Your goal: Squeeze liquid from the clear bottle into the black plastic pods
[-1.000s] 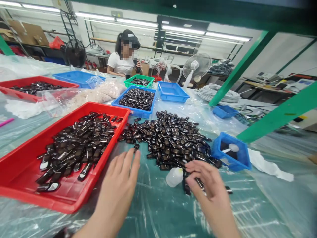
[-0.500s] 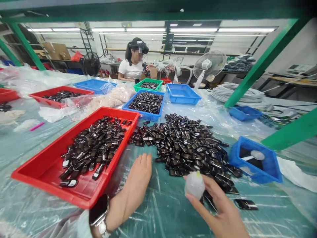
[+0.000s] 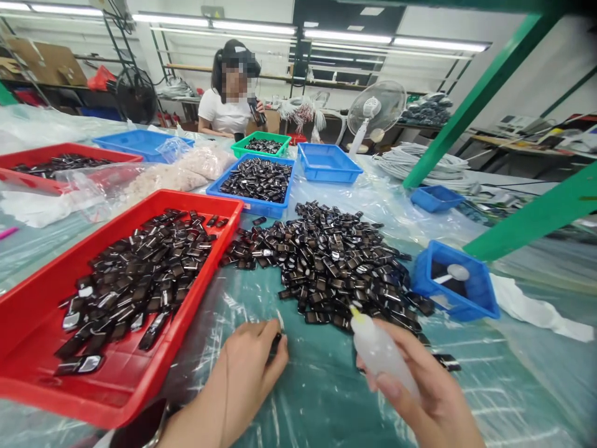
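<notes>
My right hand [image 3: 420, 379] is wrapped around a translucent white squeeze bottle [image 3: 385, 354], tilted so its yellow tip leans up and left toward the pile. Between the curled thumb and fingers of my left hand [image 3: 247, 373] a small black plastic piece [image 3: 276, 341] shows, mostly covered by the fingers. Beyond both hands lies a large heap of glossy black pieces [image 3: 336, 255] on the green, plastic-covered table. To the left of my left hand a red tray [image 3: 186, 333] holds many similar black pieces.
Past the heap stand a blue tray [image 3: 275, 210] and a green tray [image 3: 237, 148] of black pieces. A small blue bin [image 3: 485, 298] with a white scoop-like item is at right, near a green post [image 3: 522, 227]. A person in a white shirt [image 3: 224, 113] sits opposite.
My left hand has gone from outstretched fingers by the heap to a pinch on a black piece, nearer to me. The bottle has tipped so more of its side shows. The view has shifted.
</notes>
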Motion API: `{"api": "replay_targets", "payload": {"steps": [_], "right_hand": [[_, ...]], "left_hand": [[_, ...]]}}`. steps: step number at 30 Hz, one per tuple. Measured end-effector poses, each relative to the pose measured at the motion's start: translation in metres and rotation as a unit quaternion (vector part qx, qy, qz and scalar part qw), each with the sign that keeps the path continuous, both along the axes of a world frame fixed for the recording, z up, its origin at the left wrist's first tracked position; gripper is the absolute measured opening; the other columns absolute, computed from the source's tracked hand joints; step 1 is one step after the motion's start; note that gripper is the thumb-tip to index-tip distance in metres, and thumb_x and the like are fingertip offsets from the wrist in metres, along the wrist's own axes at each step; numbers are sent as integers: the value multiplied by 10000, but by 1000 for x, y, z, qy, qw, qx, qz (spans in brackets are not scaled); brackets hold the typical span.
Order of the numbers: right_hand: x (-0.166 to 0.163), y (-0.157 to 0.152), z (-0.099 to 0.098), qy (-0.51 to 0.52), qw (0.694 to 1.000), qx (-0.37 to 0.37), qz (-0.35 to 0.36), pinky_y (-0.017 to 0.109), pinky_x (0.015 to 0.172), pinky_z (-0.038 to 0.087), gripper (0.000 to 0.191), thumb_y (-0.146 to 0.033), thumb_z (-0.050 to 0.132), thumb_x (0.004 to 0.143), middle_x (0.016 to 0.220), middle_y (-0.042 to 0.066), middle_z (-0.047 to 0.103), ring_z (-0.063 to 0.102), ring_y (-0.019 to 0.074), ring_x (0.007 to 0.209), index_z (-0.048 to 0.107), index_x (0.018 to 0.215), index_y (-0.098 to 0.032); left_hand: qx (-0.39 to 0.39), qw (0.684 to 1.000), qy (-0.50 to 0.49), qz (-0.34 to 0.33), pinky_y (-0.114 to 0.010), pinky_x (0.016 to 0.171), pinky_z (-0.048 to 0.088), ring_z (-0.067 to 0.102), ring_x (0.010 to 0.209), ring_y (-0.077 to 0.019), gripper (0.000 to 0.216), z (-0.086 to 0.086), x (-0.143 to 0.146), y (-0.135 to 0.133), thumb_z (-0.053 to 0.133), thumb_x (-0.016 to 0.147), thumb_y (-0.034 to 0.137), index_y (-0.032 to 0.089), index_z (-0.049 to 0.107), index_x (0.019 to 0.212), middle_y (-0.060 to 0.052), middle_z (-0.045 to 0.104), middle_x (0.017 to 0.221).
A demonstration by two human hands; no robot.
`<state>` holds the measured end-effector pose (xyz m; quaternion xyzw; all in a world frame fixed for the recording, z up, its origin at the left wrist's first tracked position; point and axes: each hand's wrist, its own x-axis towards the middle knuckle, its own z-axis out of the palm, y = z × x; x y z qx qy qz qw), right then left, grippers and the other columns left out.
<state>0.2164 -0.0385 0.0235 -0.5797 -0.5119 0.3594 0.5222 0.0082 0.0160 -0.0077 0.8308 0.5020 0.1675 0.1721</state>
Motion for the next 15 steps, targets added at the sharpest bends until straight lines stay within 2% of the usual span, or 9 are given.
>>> {"api": "replay_targets", "payload": {"steps": [2,5,8,11,15], "right_hand": [[-1,-1,0,2,1000,0,-4,110,594,509,354,-546,683,769,821,-51,728,657,101,646,614,1080,-392],[-2,-1,-2,-35,999,22,-24,118,654,525,316,-562,694,744,918,-53,736,681,117,754,661,1010,-395],[-1,-3,-3,-79,996,31,-34,144,677,538,299,-576,686,738,964,-36,738,693,144,799,719,966,-385],[1,-4,-1,-92,995,25,-19,168,590,533,266,-488,732,719,893,-20,749,692,158,706,732,952,-360],[2,-4,3,-41,999,15,0,184,474,497,217,-376,746,699,749,-29,715,639,144,544,703,909,-340]], "left_hand": [[-5,1000,0,1,-317,538,462,606,573,-217,229,-4,-2,1,422,939,238,199,519,735,-29,605,626],[-7,1000,-20,3,-327,588,489,612,648,-220,209,-5,-3,0,477,939,322,197,541,784,-32,614,696],[-5,998,-68,-4,-353,726,508,613,802,-215,213,0,-4,-4,366,988,297,205,556,954,-46,616,867],[0,990,-140,-12,-338,811,494,587,932,-202,277,5,-5,-9,264,1013,252,228,508,1141,-60,584,1004],[7,980,-195,-32,-328,879,467,543,1032,-201,263,6,-9,-13,304,1016,266,273,462,1226,-63,542,1122]]}}
